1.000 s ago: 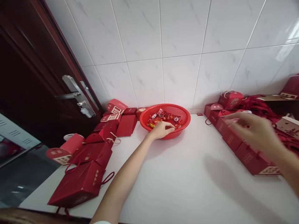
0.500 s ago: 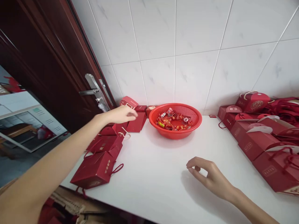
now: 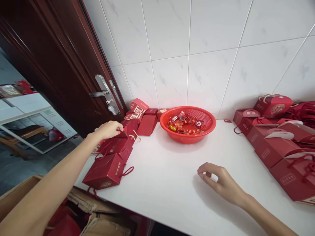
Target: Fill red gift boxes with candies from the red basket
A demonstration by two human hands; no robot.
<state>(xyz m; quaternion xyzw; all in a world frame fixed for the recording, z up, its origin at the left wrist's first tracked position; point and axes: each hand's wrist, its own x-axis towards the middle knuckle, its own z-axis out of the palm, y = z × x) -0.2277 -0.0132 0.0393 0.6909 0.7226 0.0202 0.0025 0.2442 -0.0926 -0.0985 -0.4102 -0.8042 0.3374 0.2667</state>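
Note:
On the left side, my left hand (image 3: 109, 129) is closed at the top of a dark red gift box (image 3: 125, 133) in the left row; its fingertips are partly hidden. Nearer me in that row stand more red gift boxes, the front one (image 3: 104, 172) with gold lettering and a red cord loop. My right hand (image 3: 218, 178) hovers low over the white tabletop (image 3: 162, 183), fingers loosely curled, a narrow gap between thumb and forefinger, nothing in it. Between and beyond the hands sits a red plastic basket (image 3: 188, 139) with wrapped candies (image 3: 180, 126) inside.
Along the right side runs a row of red gift boxes (image 3: 267, 154) with handles. A tiled wall (image 3: 169, 82) backs the table. At left is a brown door (image 3: 61, 49) with a metal handle (image 3: 104, 93). Below the table's front edge lies an open cardboard box (image 3: 105, 226) with red items.
My left hand has moved down and towards me, from above the far boxes onto a box in the left row. My right hand has stayed nearly still. The view has shifted slightly.

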